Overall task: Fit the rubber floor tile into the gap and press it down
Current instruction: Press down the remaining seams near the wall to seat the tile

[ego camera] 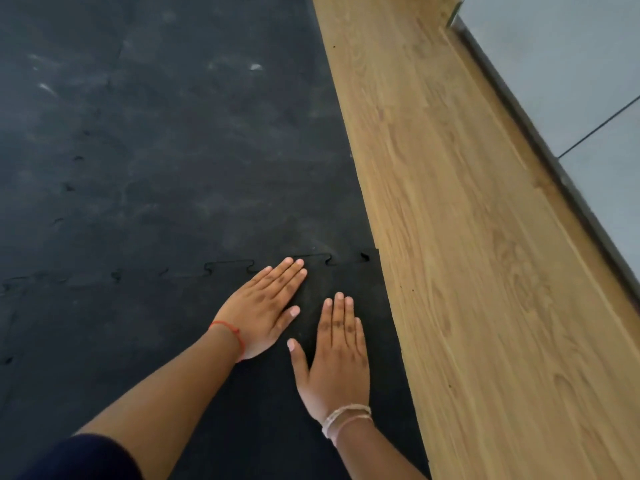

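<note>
Both hands (298,337) flat on rubber tile (346,282)

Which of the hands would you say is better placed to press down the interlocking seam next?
Probably the left hand: its fingertips already lie at the jigsaw seam of the rubber tile, while the right hand rests flat farther back, beside the wood floor.
</note>
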`<action>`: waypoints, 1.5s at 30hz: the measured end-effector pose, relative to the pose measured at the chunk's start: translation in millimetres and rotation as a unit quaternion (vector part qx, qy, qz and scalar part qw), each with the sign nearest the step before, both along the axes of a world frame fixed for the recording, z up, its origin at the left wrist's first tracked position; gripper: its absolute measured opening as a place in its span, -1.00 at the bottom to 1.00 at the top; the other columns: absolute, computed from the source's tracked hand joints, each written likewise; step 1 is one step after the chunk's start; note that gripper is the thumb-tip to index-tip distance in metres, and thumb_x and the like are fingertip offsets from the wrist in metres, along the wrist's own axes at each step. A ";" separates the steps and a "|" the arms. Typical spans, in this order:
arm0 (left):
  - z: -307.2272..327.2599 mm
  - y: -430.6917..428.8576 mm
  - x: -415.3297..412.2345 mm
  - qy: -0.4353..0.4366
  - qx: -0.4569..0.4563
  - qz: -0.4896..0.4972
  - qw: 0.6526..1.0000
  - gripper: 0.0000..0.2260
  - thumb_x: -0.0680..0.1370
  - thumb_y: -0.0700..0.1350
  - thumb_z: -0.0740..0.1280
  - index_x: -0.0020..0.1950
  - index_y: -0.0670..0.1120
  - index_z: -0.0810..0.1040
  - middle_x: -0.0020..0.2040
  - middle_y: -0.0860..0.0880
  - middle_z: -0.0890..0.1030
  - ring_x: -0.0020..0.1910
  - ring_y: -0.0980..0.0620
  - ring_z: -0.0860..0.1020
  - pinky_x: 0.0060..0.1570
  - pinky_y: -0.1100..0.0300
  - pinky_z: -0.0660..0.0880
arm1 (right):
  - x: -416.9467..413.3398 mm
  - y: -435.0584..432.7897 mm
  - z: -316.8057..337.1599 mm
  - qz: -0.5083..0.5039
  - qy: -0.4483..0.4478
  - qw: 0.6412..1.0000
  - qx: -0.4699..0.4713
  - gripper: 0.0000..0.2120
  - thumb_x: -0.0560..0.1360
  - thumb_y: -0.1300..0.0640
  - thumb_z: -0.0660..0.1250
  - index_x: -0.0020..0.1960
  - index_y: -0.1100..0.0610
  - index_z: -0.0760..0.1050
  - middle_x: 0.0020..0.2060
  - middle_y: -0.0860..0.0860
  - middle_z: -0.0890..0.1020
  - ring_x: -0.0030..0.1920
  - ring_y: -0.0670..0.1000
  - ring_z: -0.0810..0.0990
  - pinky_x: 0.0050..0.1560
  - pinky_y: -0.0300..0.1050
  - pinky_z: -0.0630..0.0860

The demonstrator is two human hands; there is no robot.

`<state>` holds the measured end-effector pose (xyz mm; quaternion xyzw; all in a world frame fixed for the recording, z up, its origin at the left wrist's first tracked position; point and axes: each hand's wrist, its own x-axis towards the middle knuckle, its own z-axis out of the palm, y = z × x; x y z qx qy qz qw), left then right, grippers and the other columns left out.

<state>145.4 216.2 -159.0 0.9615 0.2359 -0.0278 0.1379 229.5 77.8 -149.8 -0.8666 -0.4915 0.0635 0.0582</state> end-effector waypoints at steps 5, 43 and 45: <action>2.3 -0.5 1.1 -0.004 0.003 0.011 1.000 -0.49 0.57 0.15 -0.16 0.40 0.04 -0.35 0.45 0.10 -0.31 0.33 0.22 -0.46 0.24 0.35 -0.51 | 1.4 1.4 4.4 0.019 0.024 0.999 -0.033 -0.28 0.50 -0.23 -0.10 0.46 0.26 0.08 0.46 0.19 0.15 0.47 0.15 0.03 0.41 0.17 0.04; 19.9 -9.8 -21.1 0.094 -0.056 0.216 0.970 -0.40 0.59 0.13 -0.10 0.40 -0.15 -0.37 0.47 -0.11 -0.34 0.41 0.01 -0.36 0.39 0.11 -0.28 | 50.0 51.1 20.8 0.163 0.054 0.966 -0.193 -0.21 0.54 -0.24 0.02 0.47 0.20 -0.30 0.50 0.12 -0.24 0.47 0.08 -0.28 0.43 0.00 -0.23; 25.1 -13.2 -13.8 0.094 -0.058 0.181 0.977 -0.41 0.59 0.13 -0.10 0.40 -0.14 -0.36 0.47 -0.10 -0.34 0.40 0.03 -0.36 0.38 0.12 -0.29 | 58.0 33.1 19.4 0.083 0.065 0.981 -0.165 -0.12 0.49 -0.35 -0.02 0.46 0.22 -0.34 0.48 0.14 -0.28 0.46 0.09 -0.31 0.46 0.02 -0.24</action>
